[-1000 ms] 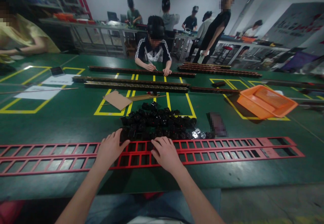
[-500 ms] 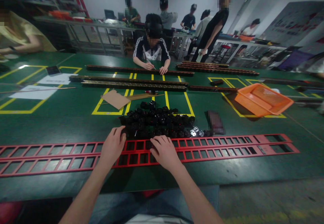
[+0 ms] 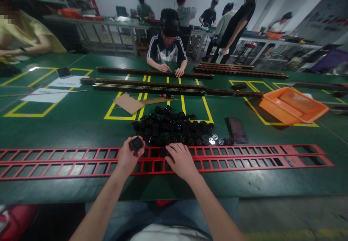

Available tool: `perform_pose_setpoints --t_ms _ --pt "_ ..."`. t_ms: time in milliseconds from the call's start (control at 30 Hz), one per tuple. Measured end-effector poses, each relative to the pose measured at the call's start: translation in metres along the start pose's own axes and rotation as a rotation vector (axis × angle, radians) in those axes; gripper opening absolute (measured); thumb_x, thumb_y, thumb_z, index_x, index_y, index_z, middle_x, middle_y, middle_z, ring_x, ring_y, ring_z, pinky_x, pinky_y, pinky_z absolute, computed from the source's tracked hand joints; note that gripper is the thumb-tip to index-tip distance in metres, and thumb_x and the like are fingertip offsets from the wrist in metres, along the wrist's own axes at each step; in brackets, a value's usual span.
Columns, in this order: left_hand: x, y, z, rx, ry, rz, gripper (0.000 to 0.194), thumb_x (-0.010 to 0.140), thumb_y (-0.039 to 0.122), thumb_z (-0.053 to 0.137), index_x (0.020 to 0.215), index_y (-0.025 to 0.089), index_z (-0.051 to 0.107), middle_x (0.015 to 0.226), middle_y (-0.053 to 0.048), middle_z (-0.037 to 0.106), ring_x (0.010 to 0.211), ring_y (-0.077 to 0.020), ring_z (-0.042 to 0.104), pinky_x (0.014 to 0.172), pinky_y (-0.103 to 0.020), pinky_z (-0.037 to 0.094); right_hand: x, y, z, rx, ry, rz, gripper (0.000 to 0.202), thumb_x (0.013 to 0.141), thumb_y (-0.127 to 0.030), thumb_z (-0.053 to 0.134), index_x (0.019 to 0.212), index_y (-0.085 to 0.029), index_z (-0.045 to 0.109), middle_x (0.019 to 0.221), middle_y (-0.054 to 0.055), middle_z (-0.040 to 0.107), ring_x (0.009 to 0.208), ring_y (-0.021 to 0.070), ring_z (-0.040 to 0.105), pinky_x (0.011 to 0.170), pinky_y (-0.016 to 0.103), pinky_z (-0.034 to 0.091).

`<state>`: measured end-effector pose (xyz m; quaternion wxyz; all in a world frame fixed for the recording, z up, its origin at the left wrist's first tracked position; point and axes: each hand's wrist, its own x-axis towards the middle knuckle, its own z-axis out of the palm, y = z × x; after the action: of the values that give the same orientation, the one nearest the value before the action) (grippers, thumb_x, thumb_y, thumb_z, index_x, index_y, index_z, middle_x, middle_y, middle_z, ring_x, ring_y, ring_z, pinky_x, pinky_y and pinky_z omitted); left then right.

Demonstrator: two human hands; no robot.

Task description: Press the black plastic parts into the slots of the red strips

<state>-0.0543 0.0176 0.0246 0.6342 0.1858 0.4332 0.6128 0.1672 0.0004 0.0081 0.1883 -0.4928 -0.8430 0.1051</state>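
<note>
My left hand (image 3: 128, 156) is closed round a small black square part (image 3: 136, 143), with its framed face turned up toward me. It is raised over the red ladder-like frame (image 3: 202, 164), two long rows of openings lying across the table. My right hand (image 3: 181, 160) rests over the middle of this frame. Its curled fingers are at another dark square part (image 3: 164, 152) in an opening of the upper row; the fingertips partly hide it. Just beyond both hands lies a heap of similar black parts (image 3: 176, 125), with several clear pieces (image 3: 213, 139) at its right end.
On the green table (image 3: 81, 132), an orange tray (image 3: 295, 105) stands tilted at the right. Long dark strips (image 3: 149, 86) and a cardboard piece (image 3: 127, 103) lie beyond the heap. A person (image 3: 167, 52) works opposite with a thin tool. White papers (image 3: 46, 94) lie left.
My left hand has come back from the heap's near left edge and turned, showing a black square part in its fingers. My right hand stays at the frame. The whole view has shifted slightly.
</note>
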Motion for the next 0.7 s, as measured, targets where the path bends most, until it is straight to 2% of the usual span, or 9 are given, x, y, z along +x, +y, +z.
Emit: perform_pose_setpoints --t_ms 167,300,567,700 --pt "-0.006 -0.011 -0.005 0.156 -0.060 0.032 0.039 0.083 0.053 0.052 0.076 0.015 0.059 0.052 0.002 0.051 0.042 -0.0078 0.041 0.040 -0.018 0.027 -0.001 0.001 0.000 0.016 0.010 0.018 0.035 0.091 -0.027 0.061 0.125 -0.021 0.059 0.122 0.008 0.062 0.115 0.0241 0.050 0.099 0.043 0.042" --pt "-0.007 -0.017 -0.009 0.264 -0.068 0.089 0.043 0.083 0.057 0.050 0.077 0.016 0.059 0.051 0.002 0.052 0.042 -0.0086 0.041 0.041 -0.019 0.027 -0.001 0.005 0.000 0.024 0.020 0.034 0.035 0.090 -0.028 0.062 0.125 -0.023 0.060 0.121 0.009 0.062 0.115 0.0259 0.051 0.098 0.045 0.043" --pt "-0.003 -0.017 -0.011 0.236 -0.057 0.084 0.041 0.081 0.057 0.052 0.077 0.016 0.059 0.053 0.001 0.054 0.044 -0.0097 0.044 0.041 -0.019 0.028 -0.016 0.033 -0.018 0.001 0.031 0.118 0.032 0.086 -0.027 0.068 0.118 -0.021 0.064 0.116 0.009 0.061 0.112 0.0274 0.050 0.095 0.046 0.044" --pt "-0.003 -0.018 -0.011 0.233 -0.038 0.075 0.040 0.082 0.055 0.051 0.079 0.016 0.059 0.055 0.001 0.055 0.046 -0.0100 0.045 0.042 -0.019 0.029 -0.021 0.047 -0.030 -0.022 -0.012 0.129 0.032 0.085 -0.026 0.069 0.117 -0.022 0.064 0.114 0.008 0.060 0.108 0.0263 0.051 0.092 0.045 0.044"
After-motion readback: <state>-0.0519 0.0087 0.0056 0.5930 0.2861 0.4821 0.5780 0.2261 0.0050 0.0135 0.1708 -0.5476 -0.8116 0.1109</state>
